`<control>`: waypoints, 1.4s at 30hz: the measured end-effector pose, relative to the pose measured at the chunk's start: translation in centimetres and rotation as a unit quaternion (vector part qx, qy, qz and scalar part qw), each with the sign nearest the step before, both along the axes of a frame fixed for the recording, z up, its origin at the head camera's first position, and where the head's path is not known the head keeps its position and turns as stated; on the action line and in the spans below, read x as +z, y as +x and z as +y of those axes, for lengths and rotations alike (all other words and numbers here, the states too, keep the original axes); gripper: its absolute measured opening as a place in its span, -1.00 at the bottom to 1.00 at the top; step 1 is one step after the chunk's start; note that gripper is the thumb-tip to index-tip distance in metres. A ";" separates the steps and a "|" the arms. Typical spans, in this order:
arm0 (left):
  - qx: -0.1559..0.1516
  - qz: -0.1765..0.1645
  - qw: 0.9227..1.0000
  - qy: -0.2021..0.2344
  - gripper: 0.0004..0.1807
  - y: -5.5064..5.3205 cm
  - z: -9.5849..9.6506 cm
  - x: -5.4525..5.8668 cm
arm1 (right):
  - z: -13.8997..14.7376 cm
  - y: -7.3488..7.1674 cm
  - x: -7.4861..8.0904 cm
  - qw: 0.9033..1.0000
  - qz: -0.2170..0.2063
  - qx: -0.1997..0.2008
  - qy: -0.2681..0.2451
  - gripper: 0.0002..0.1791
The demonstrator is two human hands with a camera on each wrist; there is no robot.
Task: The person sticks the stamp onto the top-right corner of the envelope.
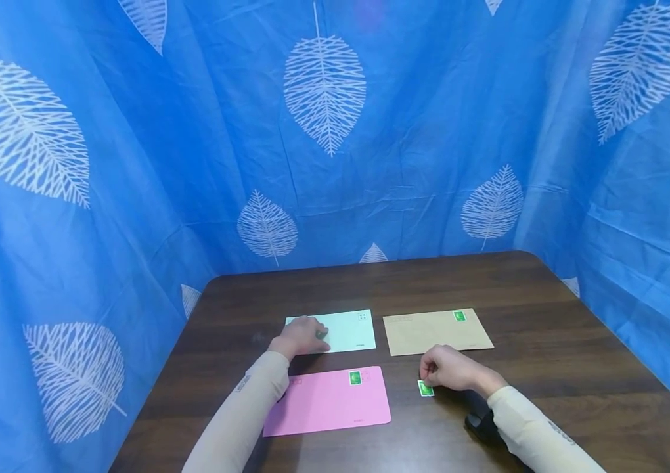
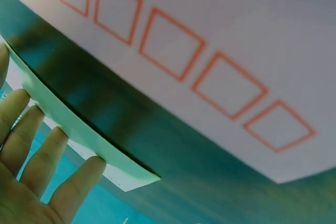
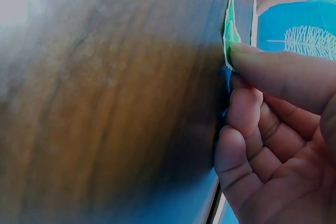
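My left hand (image 1: 303, 336) is on the left part of a mint green envelope (image 1: 349, 336) at the back. In the left wrist view, the left fingers (image 2: 44, 153) are spread and their tips touch this green envelope (image 2: 79, 116). My right hand (image 1: 452, 368) pinches a small green stamp (image 1: 426, 389) with a white border, over the table right of the pink envelope. The right wrist view shows the right thumb on the stamp (image 3: 231, 32), which looks bent, and the other right fingers (image 3: 244, 111) curled.
A pink envelope (image 1: 329, 404) with a green stamp at its upper right lies in front. At the back right lies a tan envelope (image 1: 429, 335), also stamped. All lie on a dark wooden table (image 1: 554, 341), with a blue leaf-patterned curtain (image 1: 406, 144) around it.
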State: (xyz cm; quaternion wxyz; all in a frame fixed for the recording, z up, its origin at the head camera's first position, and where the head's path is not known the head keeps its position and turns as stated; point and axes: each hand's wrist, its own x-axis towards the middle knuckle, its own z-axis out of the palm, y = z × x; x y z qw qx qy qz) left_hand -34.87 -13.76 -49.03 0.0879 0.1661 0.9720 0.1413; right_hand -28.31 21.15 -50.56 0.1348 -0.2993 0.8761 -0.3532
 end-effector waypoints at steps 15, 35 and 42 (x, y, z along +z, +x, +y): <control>-0.004 0.009 1.000 0.004 -0.54 0.9 0.3 0.1 | 0.0 -0.1 0.0 1.000 -0.002 0.003 -0.001 -0.82; -0.008 0.026 1.000 -0.009 -0.53 1.0 0.5 -0.1 | 0.5 -1.2 -0.3 0.998 -0.060 -0.011 -0.035 -0.88; -0.002 0.022 1.000 0.000 -0.54 1.1 0.6 0.1 | 0.6 -1.6 -0.3 0.996 -0.076 -0.009 -0.053 -0.92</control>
